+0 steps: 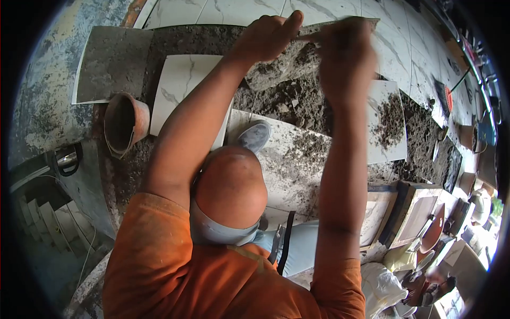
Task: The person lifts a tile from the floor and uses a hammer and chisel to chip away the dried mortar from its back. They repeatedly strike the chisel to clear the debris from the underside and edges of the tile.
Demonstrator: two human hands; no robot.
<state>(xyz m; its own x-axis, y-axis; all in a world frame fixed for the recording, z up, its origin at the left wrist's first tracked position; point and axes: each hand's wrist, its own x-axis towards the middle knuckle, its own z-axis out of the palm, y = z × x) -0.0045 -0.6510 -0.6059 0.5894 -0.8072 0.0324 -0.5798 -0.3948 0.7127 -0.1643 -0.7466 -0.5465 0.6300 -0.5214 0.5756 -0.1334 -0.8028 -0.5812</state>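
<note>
My left hand (268, 36) is raised at the top centre, thumb out and the other fingers curled, over the edge of a mortar-covered piece (297, 58). What its fingers hold, if anything, is hidden. My right hand (348, 58) is at the upper right, blurred by motion, near the same piece; its fingers cannot be made out. Below both hands lies dark, crumbly mortar (287, 103). A white marbled tile (178, 80) lies left of my left forearm, and another tile (388, 125) spotted with mortar lies right of my right forearm.
An orange-brown bucket (139, 121) lies tilted at the left, near a grey-backed slab (114, 64). Stairs (58, 226) descend at the lower left. Wooden frames (417, 212), a white sack (380, 290) and assorted items are at the right. A grey shoe (255, 136) rests on tile.
</note>
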